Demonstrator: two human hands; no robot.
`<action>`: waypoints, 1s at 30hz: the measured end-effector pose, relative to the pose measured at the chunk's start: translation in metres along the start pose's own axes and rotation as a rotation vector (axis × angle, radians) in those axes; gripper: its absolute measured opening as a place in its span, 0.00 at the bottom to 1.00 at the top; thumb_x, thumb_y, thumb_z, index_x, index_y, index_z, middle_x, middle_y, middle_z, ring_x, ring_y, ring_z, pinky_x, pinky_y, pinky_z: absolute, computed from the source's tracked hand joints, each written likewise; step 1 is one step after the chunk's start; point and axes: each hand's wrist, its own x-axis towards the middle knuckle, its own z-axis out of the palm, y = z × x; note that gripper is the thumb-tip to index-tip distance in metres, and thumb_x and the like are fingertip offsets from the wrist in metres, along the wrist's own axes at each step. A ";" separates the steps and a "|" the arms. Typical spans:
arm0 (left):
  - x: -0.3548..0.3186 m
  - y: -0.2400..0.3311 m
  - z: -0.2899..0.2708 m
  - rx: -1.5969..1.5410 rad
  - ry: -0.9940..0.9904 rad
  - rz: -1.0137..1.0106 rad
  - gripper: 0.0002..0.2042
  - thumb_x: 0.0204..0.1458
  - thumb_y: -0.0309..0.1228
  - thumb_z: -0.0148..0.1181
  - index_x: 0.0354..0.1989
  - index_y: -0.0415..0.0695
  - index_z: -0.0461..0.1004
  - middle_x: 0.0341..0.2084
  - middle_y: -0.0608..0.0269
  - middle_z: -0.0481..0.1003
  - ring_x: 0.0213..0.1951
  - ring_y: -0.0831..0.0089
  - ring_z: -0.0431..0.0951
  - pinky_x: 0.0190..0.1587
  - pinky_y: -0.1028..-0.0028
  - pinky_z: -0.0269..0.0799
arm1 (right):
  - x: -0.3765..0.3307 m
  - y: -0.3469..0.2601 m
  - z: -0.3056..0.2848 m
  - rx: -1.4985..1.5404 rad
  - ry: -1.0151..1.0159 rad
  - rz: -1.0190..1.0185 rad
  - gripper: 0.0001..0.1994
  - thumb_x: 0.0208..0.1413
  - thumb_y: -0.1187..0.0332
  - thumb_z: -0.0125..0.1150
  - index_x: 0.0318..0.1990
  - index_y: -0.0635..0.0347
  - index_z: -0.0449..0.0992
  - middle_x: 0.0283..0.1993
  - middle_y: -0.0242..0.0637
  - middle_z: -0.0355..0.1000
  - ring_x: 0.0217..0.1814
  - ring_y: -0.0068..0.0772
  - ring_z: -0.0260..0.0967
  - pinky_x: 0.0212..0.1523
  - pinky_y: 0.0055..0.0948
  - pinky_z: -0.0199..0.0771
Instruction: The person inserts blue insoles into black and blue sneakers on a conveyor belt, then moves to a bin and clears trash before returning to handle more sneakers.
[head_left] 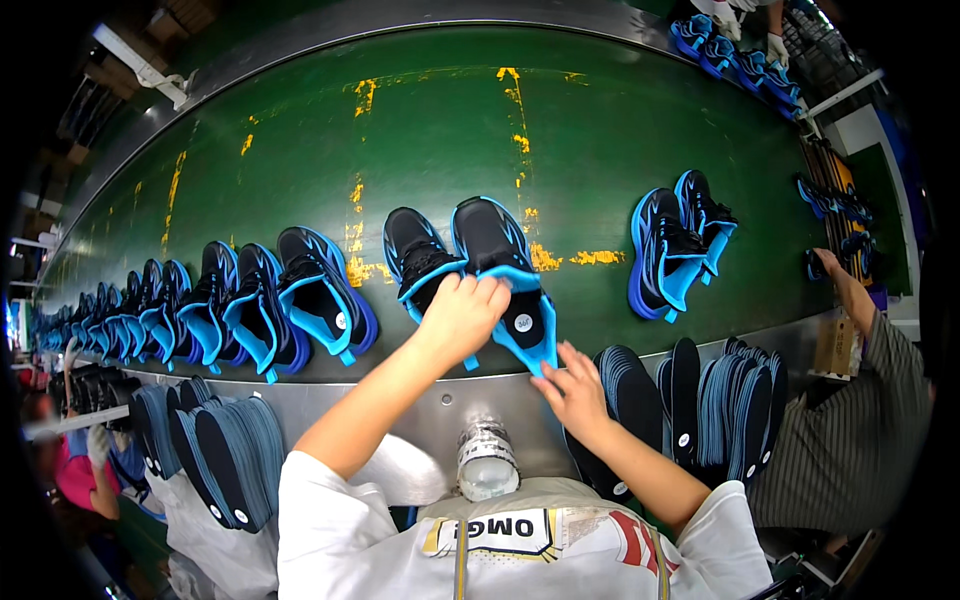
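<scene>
Near the close edge of the broad green tabletop (pixel 430 130) sits the black-and-blue shoe (pixel 490 236), beside its mate (pixel 411 243); a hard backward tug could, I judge, drag it onto the metal border (pixel 482 398), while open room lies beyond the toes and rightward up to another pair (pixel 655 225). The left hand (pixel 462 312) has its fingers curled at the shoe's tongue, whether pinching it I cannot tell; the right hand (pixel 578 390), fingers loosely parted, is at the heel, gripping nothing visibly.

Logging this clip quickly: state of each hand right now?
Left hand: fingers curled at the opening of a shoe; grip cannot be told.
Right hand: open, at that shoe's heel.
</scene>
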 end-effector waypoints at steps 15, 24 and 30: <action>0.057 -0.009 -0.041 -1.909 0.223 -0.678 0.06 0.52 0.27 0.46 0.25 0.46 0.58 0.28 0.57 0.68 0.11 0.85 0.53 0.15 0.84 0.48 | -0.111 0.001 -0.061 -0.036 -0.158 0.144 0.25 0.41 0.63 0.61 0.48 0.62 0.64 0.59 0.53 0.49 0.63 0.53 0.44 0.58 0.47 0.46; 0.178 0.085 0.068 -0.924 0.066 -0.413 0.13 0.54 0.38 0.48 0.27 0.40 0.61 0.16 0.55 0.64 0.18 0.64 0.65 0.24 0.67 0.63 | -0.185 0.018 -0.061 -0.047 -0.087 0.384 0.28 0.38 0.59 0.63 0.48 0.60 0.64 0.56 0.53 0.54 0.56 0.52 0.55 0.52 0.42 0.58; 0.212 0.134 0.116 -0.293 -0.178 -0.142 0.23 0.52 0.47 0.44 0.54 0.52 0.56 0.14 0.55 0.72 0.18 0.55 0.73 0.21 0.61 0.68 | -0.177 0.011 -0.083 0.023 -0.120 0.401 0.33 0.42 0.56 0.60 0.55 0.62 0.58 0.56 0.54 0.54 0.55 0.54 0.56 0.52 0.40 0.57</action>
